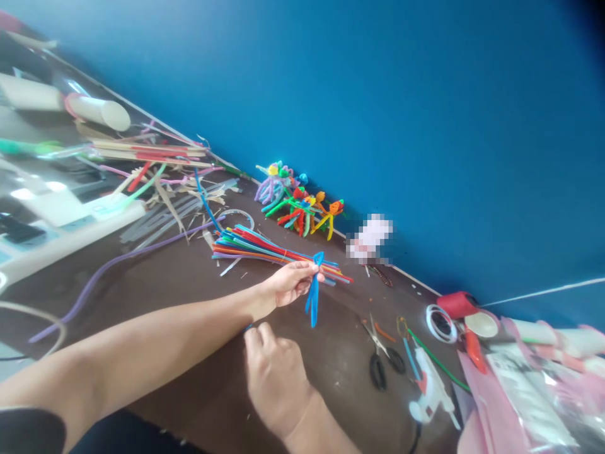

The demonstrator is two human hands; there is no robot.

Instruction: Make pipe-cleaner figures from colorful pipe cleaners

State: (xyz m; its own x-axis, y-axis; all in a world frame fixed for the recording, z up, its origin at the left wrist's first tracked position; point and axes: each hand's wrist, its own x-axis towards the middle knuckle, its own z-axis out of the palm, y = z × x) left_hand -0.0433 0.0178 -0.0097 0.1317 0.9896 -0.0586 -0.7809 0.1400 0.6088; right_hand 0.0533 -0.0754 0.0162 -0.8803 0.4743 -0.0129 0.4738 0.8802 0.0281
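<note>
Pinched between the thumb and fingers of my left hand (292,284) is a bent blue pipe cleaner (312,302), with a small loop on top and its legs hanging down. My right hand (276,372) is closed in a fist below and nearer to me, its back toward the camera. A tiny blue tip (248,327) shows at the fist's left edge; whatever the fingers hold is hidden. Just behind my left hand lies a bundle of coloured pipe cleaners (255,243).
Colourful pipe-cleaner figures (302,202) stand by the blue wall (378,113). Scissors (379,353) and a white glue gun (432,388) lie at right, beside pink wrapping material (491,410). Sticks (151,151), scraps and a white power strip (89,221) crowd the left.
</note>
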